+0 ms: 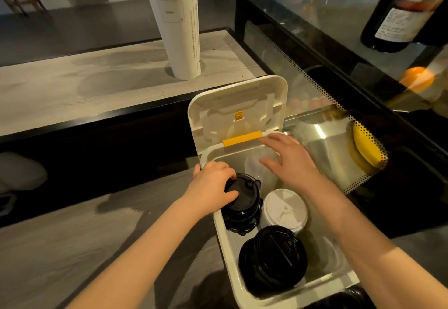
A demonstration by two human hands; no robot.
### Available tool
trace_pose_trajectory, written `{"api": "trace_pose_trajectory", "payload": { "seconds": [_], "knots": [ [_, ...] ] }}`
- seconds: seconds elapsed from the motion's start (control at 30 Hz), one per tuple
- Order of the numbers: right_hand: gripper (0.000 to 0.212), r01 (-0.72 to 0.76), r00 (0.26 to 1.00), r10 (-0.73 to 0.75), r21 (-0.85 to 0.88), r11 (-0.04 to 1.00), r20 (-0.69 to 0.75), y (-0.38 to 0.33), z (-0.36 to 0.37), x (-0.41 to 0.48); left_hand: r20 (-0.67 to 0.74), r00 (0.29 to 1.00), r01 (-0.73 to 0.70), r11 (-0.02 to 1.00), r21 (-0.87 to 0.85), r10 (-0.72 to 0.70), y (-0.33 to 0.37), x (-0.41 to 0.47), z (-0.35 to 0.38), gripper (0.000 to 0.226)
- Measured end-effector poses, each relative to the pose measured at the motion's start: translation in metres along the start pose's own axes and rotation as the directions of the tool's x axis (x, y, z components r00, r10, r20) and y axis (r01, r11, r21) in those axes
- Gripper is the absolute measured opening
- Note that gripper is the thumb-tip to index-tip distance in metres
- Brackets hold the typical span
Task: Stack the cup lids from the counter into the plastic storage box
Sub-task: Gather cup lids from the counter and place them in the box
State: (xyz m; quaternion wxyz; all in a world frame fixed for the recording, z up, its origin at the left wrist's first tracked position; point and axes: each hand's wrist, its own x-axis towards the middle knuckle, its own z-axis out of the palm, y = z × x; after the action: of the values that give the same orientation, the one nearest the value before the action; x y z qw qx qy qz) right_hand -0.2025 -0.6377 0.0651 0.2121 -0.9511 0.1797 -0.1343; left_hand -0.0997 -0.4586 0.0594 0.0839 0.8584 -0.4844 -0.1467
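— The fingers (226, 171) of the left hand (213, 185) curl down over the top of the rear black lid stack (242, 209), the thumb at its near edge, gripping it from above. What is the other hand doing?

— The right hand (293, 165) is flat, its fingers (271, 142) spread and holding nothing. It hovers over the far end of the plastic storage box (225, 248), just above some clear lids (253, 167) that lie there.

— Where do the lids stand?

— All inside the box, whose hinged cover (237, 107) stands open at the back. The gripped stack stands upright against the left wall. A white lid stack (284, 208) stands just to its right, and a second black lid stack (274, 257) leans at the near end.

— Which hand matters next?

— Likely the left. The stack runs straight down from its palm, so pressing or settling means pushing down along that axis. The right hand is further off, beyond the stack toward the cover, better placed for the clear lids.

— Any lids left on the counter (72, 211)?

— None are visible there.
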Motion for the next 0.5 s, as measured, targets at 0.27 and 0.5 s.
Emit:
{"api": "trace_pose_trajectory", "payload": {
  "seconds": [0.27, 0.5],
  "knots": [
    [0.053, -0.040, 0.982, 0.058, -0.102, 0.994, 0.181, 0.010, 0.011, 0.005, 0.164, 0.986, -0.042, 0.981, 0.190, 0.011, 0.015, 0.003, -0.006, 0.077],
    [0.050, -0.078, 0.986, 0.094, -0.123, 0.989, 0.139, 0.008, 0.017, -0.007, 0.213, 0.976, -0.022, 0.967, 0.253, -0.034, 0.013, 0.010, -0.006, 0.076]
  ]
}}
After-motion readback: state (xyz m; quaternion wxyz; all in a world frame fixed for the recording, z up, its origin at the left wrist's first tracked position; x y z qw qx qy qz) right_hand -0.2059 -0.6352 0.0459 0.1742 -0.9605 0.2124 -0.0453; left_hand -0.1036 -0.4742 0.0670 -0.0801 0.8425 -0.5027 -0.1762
